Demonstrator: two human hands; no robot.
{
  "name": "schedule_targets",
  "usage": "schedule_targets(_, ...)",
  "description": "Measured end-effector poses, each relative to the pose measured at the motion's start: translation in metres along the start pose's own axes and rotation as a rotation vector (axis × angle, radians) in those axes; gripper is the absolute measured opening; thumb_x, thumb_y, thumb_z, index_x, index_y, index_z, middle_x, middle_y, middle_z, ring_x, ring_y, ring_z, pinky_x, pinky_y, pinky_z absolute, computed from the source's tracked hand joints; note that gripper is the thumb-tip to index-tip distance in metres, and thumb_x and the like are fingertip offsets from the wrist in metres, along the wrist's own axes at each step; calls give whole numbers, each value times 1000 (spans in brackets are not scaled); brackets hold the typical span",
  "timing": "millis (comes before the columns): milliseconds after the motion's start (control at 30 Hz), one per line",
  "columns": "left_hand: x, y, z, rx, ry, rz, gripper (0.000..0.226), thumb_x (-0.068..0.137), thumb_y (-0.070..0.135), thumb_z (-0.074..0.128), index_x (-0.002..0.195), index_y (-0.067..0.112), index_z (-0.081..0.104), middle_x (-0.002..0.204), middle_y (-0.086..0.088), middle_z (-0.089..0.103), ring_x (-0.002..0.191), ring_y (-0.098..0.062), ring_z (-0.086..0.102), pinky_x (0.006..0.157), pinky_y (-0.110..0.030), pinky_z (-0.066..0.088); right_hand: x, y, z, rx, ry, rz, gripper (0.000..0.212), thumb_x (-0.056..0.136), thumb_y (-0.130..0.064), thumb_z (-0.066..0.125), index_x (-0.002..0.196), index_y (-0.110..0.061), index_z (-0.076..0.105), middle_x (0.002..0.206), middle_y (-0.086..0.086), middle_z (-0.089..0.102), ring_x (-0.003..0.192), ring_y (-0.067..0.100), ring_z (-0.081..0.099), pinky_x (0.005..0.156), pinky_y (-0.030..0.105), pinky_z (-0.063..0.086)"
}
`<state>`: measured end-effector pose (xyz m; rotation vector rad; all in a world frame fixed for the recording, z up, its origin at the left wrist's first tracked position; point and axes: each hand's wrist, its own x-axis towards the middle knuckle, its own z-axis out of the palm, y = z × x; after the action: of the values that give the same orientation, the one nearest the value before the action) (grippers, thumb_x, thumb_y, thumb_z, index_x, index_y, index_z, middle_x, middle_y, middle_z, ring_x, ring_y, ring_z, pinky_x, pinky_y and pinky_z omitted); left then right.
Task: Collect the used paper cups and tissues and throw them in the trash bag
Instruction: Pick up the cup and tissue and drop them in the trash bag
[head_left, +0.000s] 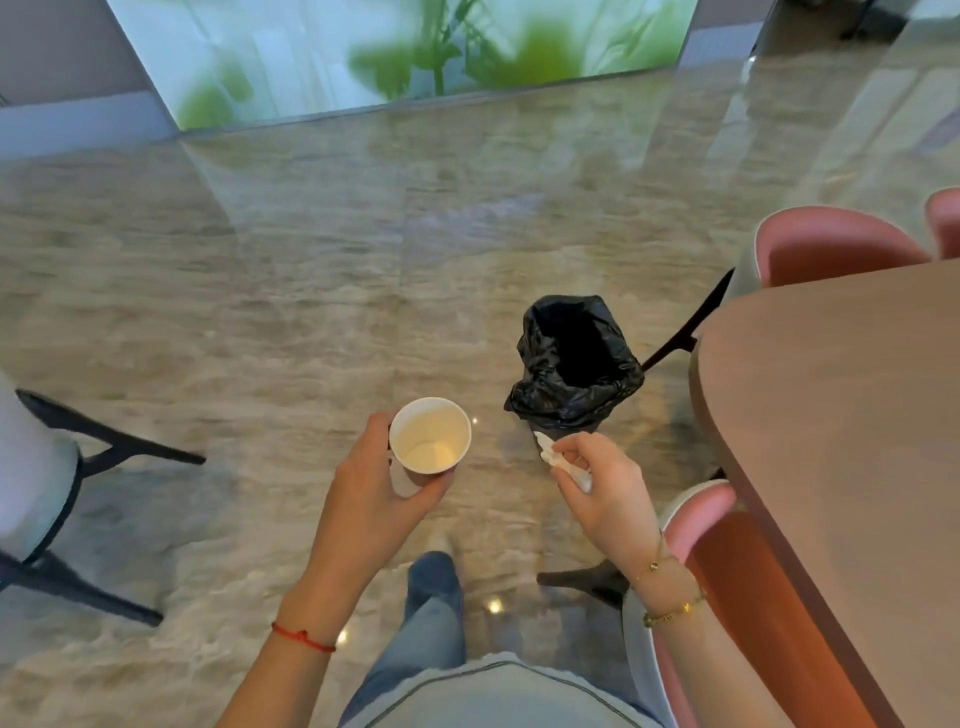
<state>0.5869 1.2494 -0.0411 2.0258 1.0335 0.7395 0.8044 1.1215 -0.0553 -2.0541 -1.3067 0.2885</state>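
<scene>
Head view, looking down at a marble-patterned floor (260, 291). The left hand (374, 493) is closed around a white paper cup (430, 435), fingers wrapped about its side wall; the cup stands upright with its mouth toward the camera, and its pale interior looks empty. A red string (304, 638) circles the left wrist. The right hand (605, 491) pinches a crumpled white tissue (563, 460) between thumb and fingertips, the paper protruding toward the cup; gold bracelets (670, 592) sit on the right wrist. Cup and tissue are held apart, both above the floor. Just beyond the right hand stands a bin lined with a black bag (574, 364), its mouth open and its interior dark; the tissue overlaps the bag's near edge in this view, though contact cannot be judged. At right, the corner of a brown desk (841, 415) enters the frame, with pink chairs (727, 571) beside it. A grey chair (41, 467) with dark legs stands at left. The person's jeans (426, 623) appear below, between the forearms. A frosted panel (395, 52) showing blurred green shapes closes the far side.
</scene>
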Motion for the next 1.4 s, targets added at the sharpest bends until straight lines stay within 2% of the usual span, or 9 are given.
schedule_targets(200,141,-19,37,-5,-111,68,63,67,55,77,115,53,36,108,35,50,102,10,51,74,-16,48,107,40,16,-16,97,117,14,84,-10,65,98,-13,63,88,-1,60,82,12,54,74,21,44)
schedule_targets(333,244,-28,67,5,-211,115,66,68,52,77,121,43,38,110,27,51,99,-1,54,78,-20,48,182,67,23,-10,159,222,13,85,-12,64,98,-13,62,91,-1,61,86,13,56,77,24,46)
schedule_targets(500,363,-28,114,16,-342,213,69,66,49,79,121,46,38,106,38,44,97,6,47,75,-9,39,265,102,21,-23,250,335,14,87,-14,62,100,-15,62,90,-4,59,84,8,54,73,17,42)
schedule_targets(633,437,-26,161,32,-427,235,69,67,38,84,122,33,43,108,24,48,100,-2,48,75,-16,38,313,134,15,-15,276,442,14,87,-15,61,101,-14,62,93,-3,60,85,10,55,77,21,46)
schedule_targets(700,467,-26,186,39,-468,228,70,67,38,84,123,32,43,110,21,49,100,-2,47,72,-14,35,333,152,14,-12,272,495,15,88,-16,60,103,-14,62,95,-3,61,87,10,55,79,22,46)
schedule_targets(933,544,-27,280,114,-567,201,70,70,34,83,127,21,46,119,7,55,109,-16,52,76,-24,37,393,224,10,-6,244,604,13,89,-17,57,101,-12,61,96,2,60,89,16,57,78,29,50)
schedule_targets(1133,584,-33,345,107,-645,80,68,72,36,82,126,20,44,118,5,54,108,-18,52,76,-25,40,439,279,15,15,99,723,10,88,-18,56,96,-12,59,99,5,60,89,22,59,77,35,52)
schedule_targets(1300,605,-46,387,108,-731,-17,74,71,33,83,130,15,43,124,-3,54,114,-24,51,86,-35,46,464,314,28,67,-11,839,25,89,-23,58,112,-14,56,114,4,60,98,20,59,86,35,51)
schedule_targets(1400,615,-59,405,113,-800,-80,78,70,22,83,134,17,40,128,-2,52,120,-24,49,87,-29,40,471,328,39,119,-51,902,34,90,-25,57,122,-14,54,124,3,58,111,20,57,94,33,48)
